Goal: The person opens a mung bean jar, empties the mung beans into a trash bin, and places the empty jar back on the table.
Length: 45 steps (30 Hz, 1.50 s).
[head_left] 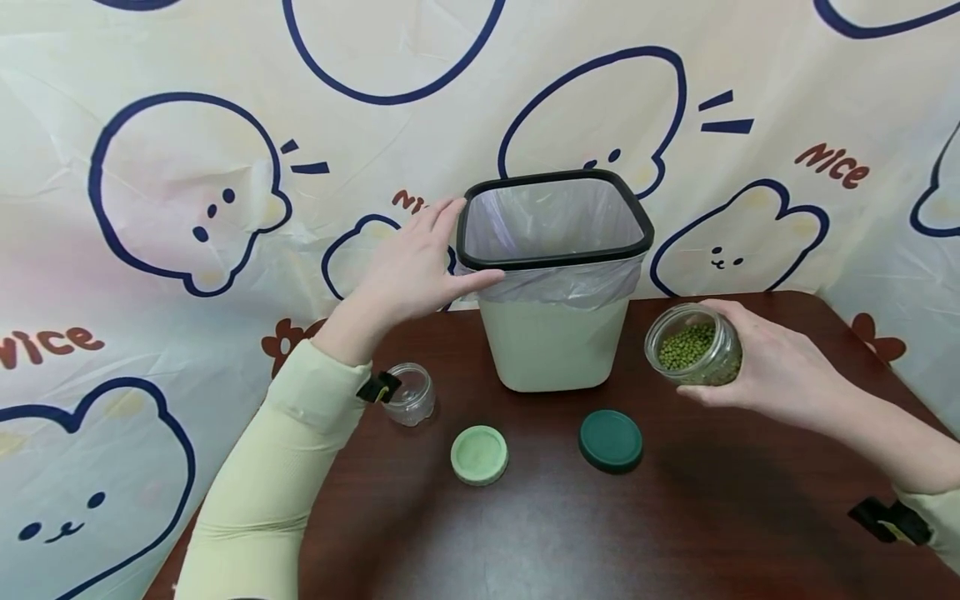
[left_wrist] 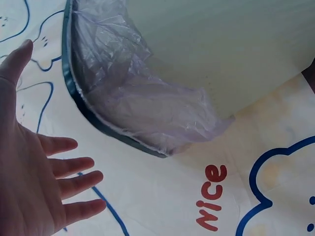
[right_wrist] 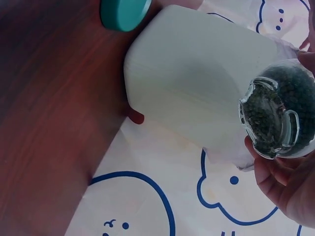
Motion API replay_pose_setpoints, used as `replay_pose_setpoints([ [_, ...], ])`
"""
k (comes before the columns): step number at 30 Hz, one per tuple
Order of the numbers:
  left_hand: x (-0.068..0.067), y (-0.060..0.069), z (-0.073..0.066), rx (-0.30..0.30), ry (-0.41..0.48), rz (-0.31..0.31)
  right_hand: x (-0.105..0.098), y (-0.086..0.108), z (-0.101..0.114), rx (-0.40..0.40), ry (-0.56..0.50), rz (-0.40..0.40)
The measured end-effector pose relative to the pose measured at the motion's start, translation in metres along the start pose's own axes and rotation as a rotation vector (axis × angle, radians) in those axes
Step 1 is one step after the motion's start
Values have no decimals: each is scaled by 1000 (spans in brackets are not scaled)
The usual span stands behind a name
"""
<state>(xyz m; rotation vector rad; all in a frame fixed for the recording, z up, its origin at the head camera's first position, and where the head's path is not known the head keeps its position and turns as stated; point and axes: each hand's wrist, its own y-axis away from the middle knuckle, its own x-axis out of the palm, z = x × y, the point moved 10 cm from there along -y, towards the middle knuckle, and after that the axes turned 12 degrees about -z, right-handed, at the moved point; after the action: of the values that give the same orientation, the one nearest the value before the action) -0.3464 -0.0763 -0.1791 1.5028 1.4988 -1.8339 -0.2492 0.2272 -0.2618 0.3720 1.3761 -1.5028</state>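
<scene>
We find right hand (head_left: 780, 358) gripping open jar (head_left: 726, 356) of green beans (head_left: 686, 346), tilted, right of bin (head_left: 555, 342). Left hand (head_left: 416, 267) empty, fingers (left_wrist: 81, 187) spread wide beside rim (head_left: 555, 261). We advise firm grip, slow tilting: beans could spill onto table (head_left: 555, 525).

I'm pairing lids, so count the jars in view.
2: the jar of green beans tilted in the right hand, and a clear jar on the table, partly hidden by the left wrist's black strap. Any behind the bin would be hidden.
</scene>
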Motion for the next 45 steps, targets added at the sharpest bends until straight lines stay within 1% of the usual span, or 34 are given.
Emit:
replay_pose_setpoints([
  [3,8,-9,-3,3,-28,43,-5,-5,-2,4,-3,-10],
  [6,16,-16,-3,-13,-38,85,-12,-12,-5,10,3,-24],
  [9,22,-22,-3,-30,-39,114,-18,-18,-8,16,16,-32],
  [14,30,-31,-3,-63,15,146,-30,-29,-13,44,3,-46],
  [16,34,-32,-3,-77,45,163,-34,-34,-14,54,-8,-57],
  [18,39,-31,-3,-91,60,194,-39,-39,-15,59,-10,-70],
  [20,44,-29,-2,-103,58,228,-44,-45,-15,63,-7,-78],
  [23,49,-26,0,-112,50,260,-50,-56,-16,76,-6,-78],
  [27,50,-26,0,-107,46,247,-57,-74,-15,80,-10,-75],
  [30,51,-27,-1,-95,41,234,-62,-88,-10,47,-25,-78],
  [36,52,-27,-4,-69,27,213,-71,-118,-1,6,41,-63],
  [38,52,-27,-4,-63,16,208,-72,-128,1,6,43,-45],
  [43,50,-27,-3,-55,-4,205,-68,-148,7,-4,-2,1],
  [45,50,-27,-3,-51,-6,205,-66,-156,9,-7,6,15],
])
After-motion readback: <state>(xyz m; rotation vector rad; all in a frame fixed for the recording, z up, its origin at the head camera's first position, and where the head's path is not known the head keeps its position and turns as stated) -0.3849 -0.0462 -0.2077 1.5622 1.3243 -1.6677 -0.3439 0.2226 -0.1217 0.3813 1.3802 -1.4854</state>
